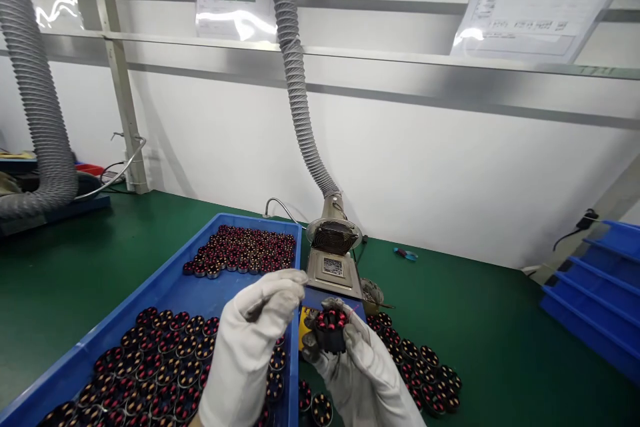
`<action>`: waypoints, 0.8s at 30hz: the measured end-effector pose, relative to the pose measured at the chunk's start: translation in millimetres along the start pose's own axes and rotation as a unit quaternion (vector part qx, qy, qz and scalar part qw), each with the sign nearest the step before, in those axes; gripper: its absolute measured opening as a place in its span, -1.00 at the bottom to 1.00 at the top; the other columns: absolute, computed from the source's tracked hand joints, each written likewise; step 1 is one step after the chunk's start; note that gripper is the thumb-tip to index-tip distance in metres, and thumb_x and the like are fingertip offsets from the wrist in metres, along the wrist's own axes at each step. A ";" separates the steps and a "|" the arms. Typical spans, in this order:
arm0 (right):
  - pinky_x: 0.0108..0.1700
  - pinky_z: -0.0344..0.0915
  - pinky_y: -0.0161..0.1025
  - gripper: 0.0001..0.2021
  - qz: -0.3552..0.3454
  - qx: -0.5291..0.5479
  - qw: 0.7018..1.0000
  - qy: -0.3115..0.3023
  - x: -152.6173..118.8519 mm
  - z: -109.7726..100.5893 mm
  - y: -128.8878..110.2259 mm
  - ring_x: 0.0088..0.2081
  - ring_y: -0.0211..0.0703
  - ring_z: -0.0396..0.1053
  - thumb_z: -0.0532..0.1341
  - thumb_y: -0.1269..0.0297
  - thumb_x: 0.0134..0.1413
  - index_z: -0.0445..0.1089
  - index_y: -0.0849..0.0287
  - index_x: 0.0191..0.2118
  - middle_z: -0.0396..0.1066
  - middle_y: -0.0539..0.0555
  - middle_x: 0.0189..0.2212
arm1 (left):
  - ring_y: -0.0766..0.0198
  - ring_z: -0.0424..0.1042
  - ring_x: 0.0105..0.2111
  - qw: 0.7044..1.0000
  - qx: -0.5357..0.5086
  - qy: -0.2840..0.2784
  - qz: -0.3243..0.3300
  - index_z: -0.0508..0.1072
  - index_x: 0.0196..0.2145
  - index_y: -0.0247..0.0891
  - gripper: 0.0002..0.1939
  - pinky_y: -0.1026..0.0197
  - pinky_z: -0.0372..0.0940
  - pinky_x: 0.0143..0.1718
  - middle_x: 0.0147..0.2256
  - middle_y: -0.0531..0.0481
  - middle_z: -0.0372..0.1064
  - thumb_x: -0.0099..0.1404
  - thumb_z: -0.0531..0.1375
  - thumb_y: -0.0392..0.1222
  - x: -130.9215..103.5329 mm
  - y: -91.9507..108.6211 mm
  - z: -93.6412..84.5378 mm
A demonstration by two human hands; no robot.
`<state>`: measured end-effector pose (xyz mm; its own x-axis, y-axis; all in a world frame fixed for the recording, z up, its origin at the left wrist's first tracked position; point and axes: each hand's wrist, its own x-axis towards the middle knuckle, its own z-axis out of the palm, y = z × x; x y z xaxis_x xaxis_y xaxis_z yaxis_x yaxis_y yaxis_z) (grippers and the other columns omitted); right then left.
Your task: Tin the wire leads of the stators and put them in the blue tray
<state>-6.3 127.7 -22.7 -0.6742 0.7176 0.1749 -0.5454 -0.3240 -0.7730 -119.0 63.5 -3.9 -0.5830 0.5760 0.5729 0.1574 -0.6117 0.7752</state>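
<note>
Both my hands wear white gloves. My right hand (357, 360) grips a small round motor stator (331, 328), black with red coils facing up, between its dirty fingertips and thumb. A thin red strand sticks out at the stator's right side. To its left and a little higher, my left hand (257, 330) pinches thumb and finger together; whatever is between the tips is too small to make out. The left hand is over the right edge of a blue tray (173, 283), apart from the stator.
Several stators (160, 360) fill the tray's near part, and more (245, 247) stand at its far end. Another group (425, 373) lies on the green table right of my hands. Behind are a metal solder pot (334, 270), a fume hose (295, 73) and blue bins (595, 300).
</note>
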 end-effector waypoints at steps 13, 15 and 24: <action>-0.26 0.38 -0.30 -0.72 0.108 0.142 0.983 -0.044 -13.5 9.1 -9.7 -0.35 -0.23 0.48 0.38 0.13 -0.18 0.51 0.08 -0.26 0.54 0.07 -0.32 | 0.15 0.52 -0.35 0.999 0.023 -0.012 -0.036 0.56 -0.46 -0.26 -0.91 0.21 0.45 -0.28 -0.36 -0.07 0.55 0.09 0.23 -0.28 -0.2 -2.4 -7.2; -0.23 0.38 -0.32 -0.78 0.102 0.155 0.981 -0.060 -14.5 6.6 -10.5 -0.30 -0.24 0.48 0.36 0.13 -0.13 0.52 0.04 -0.29 0.54 0.04 -0.28 | 0.08 0.47 -0.17 0.991 0.095 -0.091 -0.007 0.55 -0.28 -0.21 -0.76 0.11 0.40 -0.12 -0.16 -0.10 0.49 0.01 0.29 -0.29 -0.8 0.4 -6.7; -0.27 0.39 -0.22 -0.76 0.117 0.125 0.984 -0.055 -8.2 2.6 -2.5 -0.29 -0.18 0.45 0.34 0.09 -0.14 0.51 0.02 -0.29 0.52 0.01 -0.29 | 0.24 0.49 -0.25 0.978 0.022 -0.199 0.065 0.57 -0.30 -0.14 -0.75 0.31 0.38 -0.16 -0.27 -0.02 0.53 -0.01 0.35 -0.31 4.3 1.9 3.0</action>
<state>-0.7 121.1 -20.6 -0.8378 0.5391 0.0862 -0.4654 -0.6228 -0.6290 -118.9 66.5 0.9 -0.2005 0.6656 0.7189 0.2480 -0.6754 0.6945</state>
